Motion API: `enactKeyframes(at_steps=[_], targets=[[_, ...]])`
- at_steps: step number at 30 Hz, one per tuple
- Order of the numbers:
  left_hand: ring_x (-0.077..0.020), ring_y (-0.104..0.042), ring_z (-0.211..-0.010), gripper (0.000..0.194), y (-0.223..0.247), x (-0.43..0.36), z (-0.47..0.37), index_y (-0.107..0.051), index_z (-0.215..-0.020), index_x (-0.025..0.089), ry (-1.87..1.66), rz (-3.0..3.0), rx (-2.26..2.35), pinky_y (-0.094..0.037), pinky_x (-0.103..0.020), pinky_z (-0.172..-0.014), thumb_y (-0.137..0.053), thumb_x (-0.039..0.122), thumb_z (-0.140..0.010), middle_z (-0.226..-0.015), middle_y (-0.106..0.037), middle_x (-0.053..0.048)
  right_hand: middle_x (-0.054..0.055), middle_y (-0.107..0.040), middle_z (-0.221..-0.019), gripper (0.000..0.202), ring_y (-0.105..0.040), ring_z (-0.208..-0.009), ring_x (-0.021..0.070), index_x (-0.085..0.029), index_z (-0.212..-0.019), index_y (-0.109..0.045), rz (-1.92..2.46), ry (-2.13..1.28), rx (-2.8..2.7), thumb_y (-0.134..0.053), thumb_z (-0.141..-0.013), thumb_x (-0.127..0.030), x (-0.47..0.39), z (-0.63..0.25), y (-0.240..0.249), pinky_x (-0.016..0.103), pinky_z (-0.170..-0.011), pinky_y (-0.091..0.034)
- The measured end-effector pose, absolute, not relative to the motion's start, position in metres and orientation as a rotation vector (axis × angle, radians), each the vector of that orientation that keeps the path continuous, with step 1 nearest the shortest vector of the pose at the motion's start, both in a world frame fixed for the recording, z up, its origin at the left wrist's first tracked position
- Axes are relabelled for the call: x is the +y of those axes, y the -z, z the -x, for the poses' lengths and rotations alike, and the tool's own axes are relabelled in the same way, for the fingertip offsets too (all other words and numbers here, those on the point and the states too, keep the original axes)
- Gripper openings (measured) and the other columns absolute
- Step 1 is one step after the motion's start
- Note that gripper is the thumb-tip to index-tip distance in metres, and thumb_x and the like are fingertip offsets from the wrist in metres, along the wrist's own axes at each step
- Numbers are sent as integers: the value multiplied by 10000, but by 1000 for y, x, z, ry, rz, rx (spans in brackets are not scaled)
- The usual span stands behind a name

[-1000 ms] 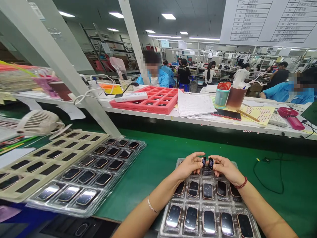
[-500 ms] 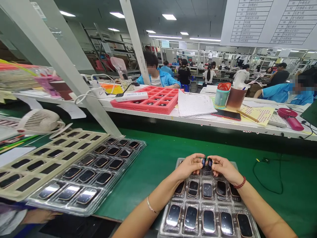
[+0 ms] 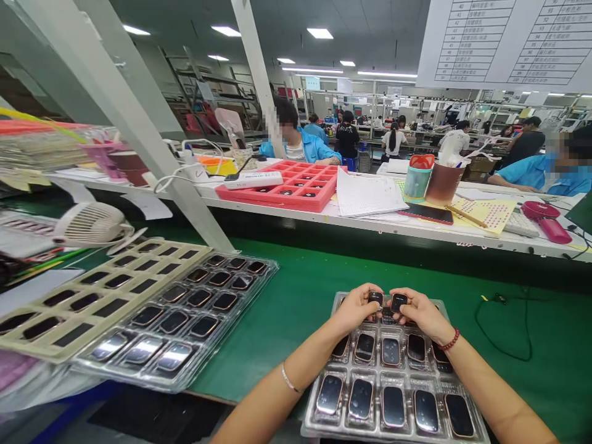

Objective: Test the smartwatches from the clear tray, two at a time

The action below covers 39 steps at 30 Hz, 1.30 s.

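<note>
Above the far row of a clear plastic tray [image 3: 303, 425], my left hand [image 3: 355, 310] pinches a small dark-faced smartwatch [image 3: 376, 298] between thumb and fingers. Close beside it, my right hand [image 3: 423, 314] grips a second smartwatch [image 3: 398, 301] the same way. The two watches are side by side, a little apart, with their black faces turned towards me. Below them, rows of smartwatches with gold-coloured rims, such as one watch [image 3: 393, 406], lie face up in the tray's pockets. My hands and forearms hide part of the far rows.
Left on the green bench [image 3: 259, 333] lie another clear tray [image 3: 185, 379] of watches and a beige foam tray [image 3: 34, 342]. A white fan [image 3: 92, 223] stands behind them. The shelf holds a red foam tray [image 3: 319, 202], papers [image 3: 367, 194] and cups [image 3: 441, 183]. A black cable [image 3: 485, 336] lies right.
Both watches have been turned from nearly edge-on so their faces show more fully; the lit displays now look dark. The view has shifted slightly, and another person's hand at lower left is gone.
</note>
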<state>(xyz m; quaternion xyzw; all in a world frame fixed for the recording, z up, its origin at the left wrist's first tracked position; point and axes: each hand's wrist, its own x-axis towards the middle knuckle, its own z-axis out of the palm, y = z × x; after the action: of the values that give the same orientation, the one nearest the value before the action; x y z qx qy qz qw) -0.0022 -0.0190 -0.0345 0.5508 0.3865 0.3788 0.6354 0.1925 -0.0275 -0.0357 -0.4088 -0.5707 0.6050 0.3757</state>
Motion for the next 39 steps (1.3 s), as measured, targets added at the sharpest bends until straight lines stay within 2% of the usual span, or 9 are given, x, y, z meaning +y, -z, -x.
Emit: enactKeyframes(at_steps=[7, 12, 16, 20, 24, 28, 33, 36, 39], targets=[[-169, -591, -744, 106, 30, -15, 6, -585, -796, 175, -929, -1597, 1149, -449, -285, -681, -527, 251, -749, -752, -633, -30, 67, -661, -845, 204, -614, -782, 202, -180, -904, -570, 1268, -917, -1864, -430, -857, -322, -21, -184, 40, 342, -682, -482], [-291, -376, -1205, 98, 30, -19, 14, -630, -781, 190, -756, -2199, 1478, -288, -450, -973, -562, 234, -727, -1193, -562, -100, 80, -623, -948, 142, -511, -955, 257, -203, -782, -667, 1370, -616, -2041, -541, -785, -268, -22, -170, 40, 416, -880, -355], [-274, -336, -1237, 202, 26, -21, 9, -606, -927, 205, -625, -2371, 1460, -274, -451, -986, -524, 189, -743, -1267, -496, -95, 78, -628, -992, 181, -495, -975, 258, -216, -824, -690, 1460, -444, -2162, -518, -798, -266, -23, -192, 28, 391, -875, -346], [-283, -364, -1214, 203, 21, -10, -21, -620, -920, 209, -536, -2453, 1182, -288, -454, -978, -505, 201, -753, -1247, -505, -97, 100, -634, -989, 198, -479, -1010, 295, -205, -661, -676, 1590, -293, -2220, -524, -775, -260, -24, -240, 17, 426, -877, -330], [-346, -314, -1237, 202, 25, -1, -59, -619, -842, 183, -508, -2394, 1088, -242, -525, -985, -612, 298, -677, -1224, -508, -129, 152, -552, -1173, 124, -383, -1157, 346, -184, -743, -662, 1731, -136, -2289, -596, -712, -285, -33, -271, 21, 479, -918, -300], [-351, -375, -1174, 235, 32, -6, -72, -575, -737, 165, -641, -2207, 977, -269, -490, -969, -696, 239, -550, -1051, -574, -122, 150, -494, -1245, 181, -337, -1225, 325, -184, -835, -613, 1751, -201, -2313, -598, -716, -320, -43, -277, 29, 470, -937, -313], [-181, -575, -783, 156, 32, -7, -65, -570, -828, 185, -766, -1906, 910, -427, -299, -732, -578, 207, -674, -800, -616, -25, 113, -522, -1226, 118, -369, -1223, 307, -203, -711, -523, 1522, -463, -2096, -621, -686, -264, -41, -270, 28, 477, -964, -308], [-100, -546, -553, 222, 29, 5, -59, -561, -934, 160, -845, -1607, 902, -410, -223, -553, -538, 211, -719, -781, -627, -27, 79, -645, -993, 170, -613, -878, 226, -218, -741, -449, 1264, -971, -1694, -577, -761, -328, -34, -256, 29, 359, -716, -483], [-73, -541, -497, 335, 26, 20, -50, -529, -1070, 128, -860, -1422, 900, -350, -181, -447, -512, 253, -760, -890, -647, -89, 49, -672, -827, 250, -575, -508, 126, -207, -840, -468, 1095, -1396, -1321, -592, -770, -412, -26, -241, 33, 227, -427, -431]])
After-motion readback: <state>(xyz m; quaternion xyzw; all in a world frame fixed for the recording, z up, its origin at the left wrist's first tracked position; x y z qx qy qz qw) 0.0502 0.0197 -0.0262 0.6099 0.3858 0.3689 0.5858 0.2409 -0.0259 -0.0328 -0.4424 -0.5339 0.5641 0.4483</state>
